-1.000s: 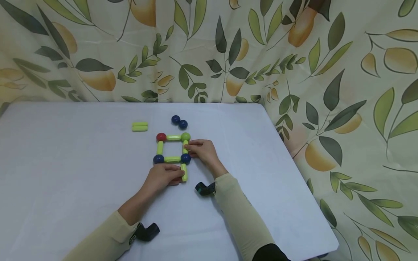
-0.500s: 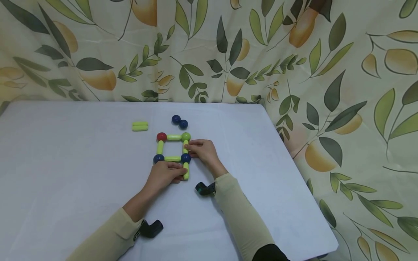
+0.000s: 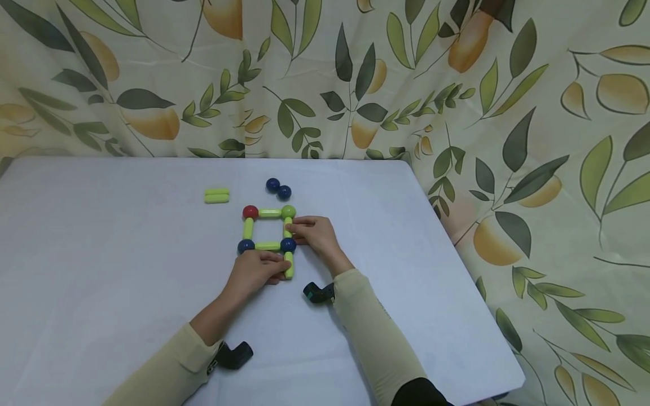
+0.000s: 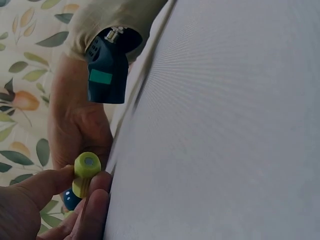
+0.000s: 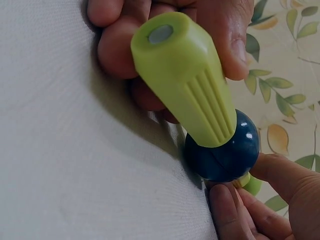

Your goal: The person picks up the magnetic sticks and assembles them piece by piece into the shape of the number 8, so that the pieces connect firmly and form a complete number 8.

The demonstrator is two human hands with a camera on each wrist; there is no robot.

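A square of yellow-green magnetic sticks lies on the white table, with a red ball (image 3: 250, 212), a green ball (image 3: 288, 211) and two blue balls at its corners. My left hand (image 3: 254, 268) pinches a magnetic stick (image 3: 289, 271) between thumb and fingers. That stick points toward me, and its far end touches the near right blue ball (image 5: 225, 157). At the square's right side, my right hand (image 3: 317, 237) pinches the side stick (image 3: 288, 221) just beyond this ball. The left wrist view shows the metal tip of the near stick (image 4: 87, 170).
Two loose sticks (image 3: 216, 195) lie side by side at the back left of the square. Behind it are two loose blue balls (image 3: 278, 189). A patterned leaf-and-fruit cloth (image 3: 325, 79) hangs past the table's far edge and along its right.
My left hand has moved slightly forward and right, bringing its stick into line with the square's right side and against the blue ball. The right hand has stayed put.
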